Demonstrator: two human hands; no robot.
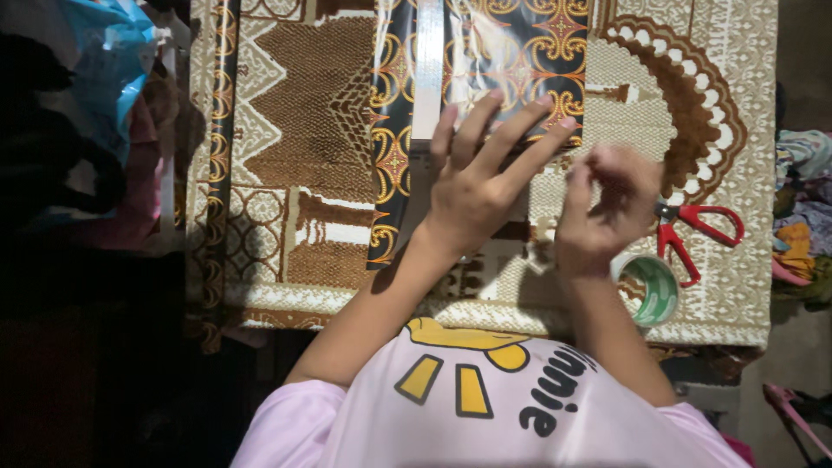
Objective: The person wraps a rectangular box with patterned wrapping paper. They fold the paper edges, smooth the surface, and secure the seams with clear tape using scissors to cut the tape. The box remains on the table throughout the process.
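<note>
Wrapping step: left hand (472, 186) presses splayed fingers flat on patterned wrapping paper (511, 52) while right hand (607, 212) pinches something unclear, probably tape, which must next land on the seam.

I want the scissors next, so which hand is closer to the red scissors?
Right. The right hand sits just beside the red scissors, close to their blades. The left hand lies farther off, flat on the dark patterned wrapping paper.

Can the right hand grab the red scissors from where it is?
Probably yes. The right hand is curled up right beside the red scissors, which lie flat on the patterned mat with nothing covering them. The tape roll sits below, out of the way.
</note>
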